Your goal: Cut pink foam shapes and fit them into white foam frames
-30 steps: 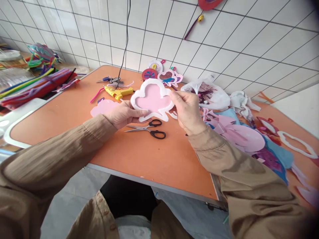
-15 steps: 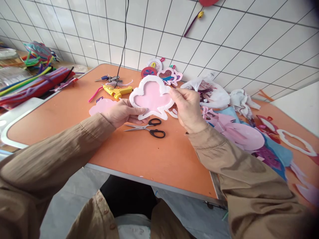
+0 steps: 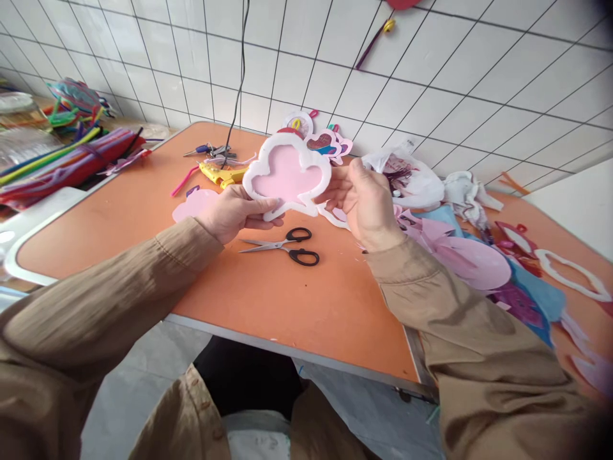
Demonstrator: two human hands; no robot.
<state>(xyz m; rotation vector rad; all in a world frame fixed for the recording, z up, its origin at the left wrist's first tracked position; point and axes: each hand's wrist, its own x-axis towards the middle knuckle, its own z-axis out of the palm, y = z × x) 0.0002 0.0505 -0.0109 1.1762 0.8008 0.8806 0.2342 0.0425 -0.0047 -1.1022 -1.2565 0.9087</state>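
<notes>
I hold a pink foam cutout with a white border up over the orange table. My left hand pinches its lower left edge with thumb and fingers. At the cutout's right edge my right hand grips it, fingers curled behind. Black-handled scissors lie on the table just below the cutout. A yellow glue gun lies behind my left hand, partly hidden by the cutout.
Pink, blue and white foam pieces and a white plastic bag crowd the table's right side. Finished decorations lean by the tiled wall. Coloured pipe cleaners lie at far left. A black cable hangs down.
Both hands have lifted the cutout a little and tilted it up toward me. My right hand shifted from the top right edge to the right side.
</notes>
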